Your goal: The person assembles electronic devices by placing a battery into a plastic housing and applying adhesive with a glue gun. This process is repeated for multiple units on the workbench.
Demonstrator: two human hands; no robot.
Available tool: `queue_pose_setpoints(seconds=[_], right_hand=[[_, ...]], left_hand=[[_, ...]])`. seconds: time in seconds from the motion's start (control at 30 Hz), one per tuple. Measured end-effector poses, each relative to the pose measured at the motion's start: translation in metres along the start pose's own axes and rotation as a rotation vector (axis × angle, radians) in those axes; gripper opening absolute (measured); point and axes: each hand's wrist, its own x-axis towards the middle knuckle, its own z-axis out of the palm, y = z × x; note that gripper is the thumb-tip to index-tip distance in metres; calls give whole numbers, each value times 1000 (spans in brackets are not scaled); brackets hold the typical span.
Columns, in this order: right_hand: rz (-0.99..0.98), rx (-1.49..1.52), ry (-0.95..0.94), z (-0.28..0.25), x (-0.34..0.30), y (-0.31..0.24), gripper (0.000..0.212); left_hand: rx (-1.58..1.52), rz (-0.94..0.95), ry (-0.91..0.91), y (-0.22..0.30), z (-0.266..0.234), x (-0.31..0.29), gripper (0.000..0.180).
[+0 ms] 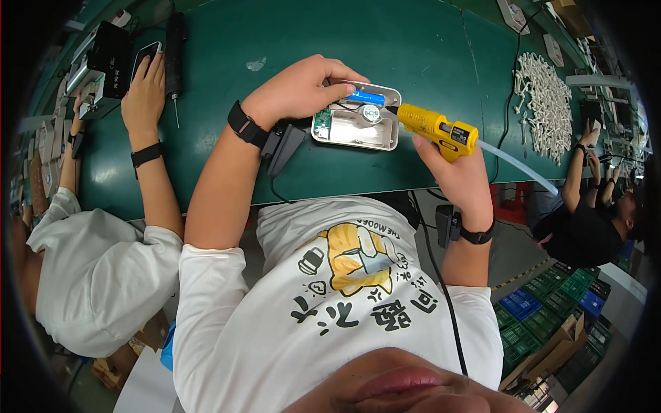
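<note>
A white plastic housing (375, 143) lies open on the green table in front of me. Inside it sit a blue cylindrical battery (369, 99), a round white component (372, 113) and, at its left end, a small green circuit board (321, 126). My left hand (297, 85) grips the housing's upper left side, with the thumb reaching over the battery's left end. In my right hand (463, 177) is a yellow hot glue gun (428, 122), its nozzle pointing left at the housing's right end beside the battery. A translucent glue stick (518, 165) trails from its back.
At left, a co-worker's hand (143, 96) rests on a phone (147, 52). A black electric screwdriver (174, 58) and a black box-shaped device (113, 62) are nearby. Small white parts (544, 103) are heaped at right, beside a black cable (510, 96). Crates (561, 296) stand lower right.
</note>
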Motion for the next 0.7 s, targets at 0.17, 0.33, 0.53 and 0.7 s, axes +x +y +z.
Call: queue_pose_setpoints(seconds=[0.17, 0.33, 0.53, 0.7], right_hand=[[142, -6, -117, -6, -1, -22, 34], [94, 98, -239, 12, 19, -39, 36], [76, 50, -291, 18, 29, -39, 36], [95, 40, -234, 13, 20, -38, 34]], left_hand=[[114, 52, 8, 2, -4, -8, 40], [95, 37, -70, 6, -7, -9, 56], [90, 65, -36, 6, -1, -8, 55], [56, 61, -34, 9, 2, -10, 53]])
